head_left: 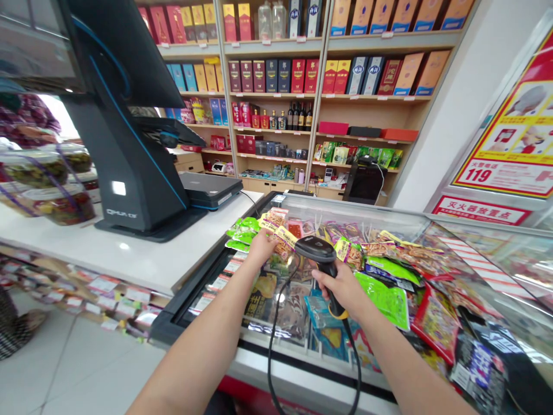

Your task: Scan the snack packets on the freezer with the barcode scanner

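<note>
My right hand [341, 282] is wrapped round the handle of a black barcode scanner [317, 248] with yellow trim, its head tilted toward the left. The scanner's black cable [271, 351] loops down in front of the glass-topped freezer [298, 346]. Up and to the left, my left hand [262, 246] is closed on a yellow-edged snack packet [283, 242] with brown strips showing through it. Beside that hand lie bright green packets [244, 230]. Right of the scanner, more snack packets are piled on the glass, among them a green one [384, 300] and a red one [436, 323].
A white counter [181, 253] on the left bears a dark cash-register terminal [129, 138], a flat black box [211, 187] and lidded tubs [60, 202]. Shelves of boxed bottles [272, 75] line the back. Another person's sleeve [34, 118] shows at far left.
</note>
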`<act>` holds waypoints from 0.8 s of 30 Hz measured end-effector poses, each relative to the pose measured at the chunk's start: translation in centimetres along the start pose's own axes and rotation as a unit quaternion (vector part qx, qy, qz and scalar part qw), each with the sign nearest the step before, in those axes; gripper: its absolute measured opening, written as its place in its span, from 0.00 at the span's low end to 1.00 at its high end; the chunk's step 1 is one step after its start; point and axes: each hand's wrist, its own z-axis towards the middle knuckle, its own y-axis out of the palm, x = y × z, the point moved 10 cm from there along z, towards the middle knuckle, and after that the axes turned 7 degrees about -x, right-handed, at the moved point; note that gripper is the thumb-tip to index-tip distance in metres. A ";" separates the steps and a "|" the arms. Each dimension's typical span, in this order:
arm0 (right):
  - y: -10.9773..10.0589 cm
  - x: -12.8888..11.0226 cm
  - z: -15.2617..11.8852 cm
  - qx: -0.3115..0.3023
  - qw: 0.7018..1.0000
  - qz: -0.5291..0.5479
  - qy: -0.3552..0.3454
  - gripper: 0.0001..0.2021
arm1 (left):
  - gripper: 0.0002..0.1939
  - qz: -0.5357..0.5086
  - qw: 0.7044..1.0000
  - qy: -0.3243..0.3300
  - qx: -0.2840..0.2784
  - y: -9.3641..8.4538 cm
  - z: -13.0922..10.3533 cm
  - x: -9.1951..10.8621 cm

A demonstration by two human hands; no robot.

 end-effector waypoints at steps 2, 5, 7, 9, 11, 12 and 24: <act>0.1 -0.1 0.0 -0.007 1.000 0.004 0.001 0.15 | 0.15 0.195 0.981 0.010 0.016 -0.1 -0.9 1.3; 0.1 -0.2 0.1 -0.010 1.000 0.007 0.005 0.15 | 0.20 0.373 0.927 0.028 0.009 0.7 -2.5 3.2; -0.1 0.0 0.1 0.000 1.000 0.004 0.009 0.16 | 0.26 0.427 0.903 0.026 -0.028 2.1 -3.6 3.7; -0.3 0.1 0.1 0.008 1.000 0.001 0.011 0.16 | 0.29 0.456 0.888 0.026 -0.059 3.4 -4.4 4.0; -0.4 0.1 0.1 0.008 1.000 -0.001 0.012 0.16 | 0.27 0.470 0.879 0.043 -0.063 4.3 -4.9 4.5; -0.4 0.1 0.1 0.008 1.000 -0.002 0.013 0.15 | 0.25 0.471 0.879 0.052 -0.060 4.6 -5.1 4.8; 0.3 -1.2 -0.4 -0.019 0.999 0.039 0.003 0.16 | 0.10 -0.291 0.955 0.044 0.040 -3.0 -0.8 1.0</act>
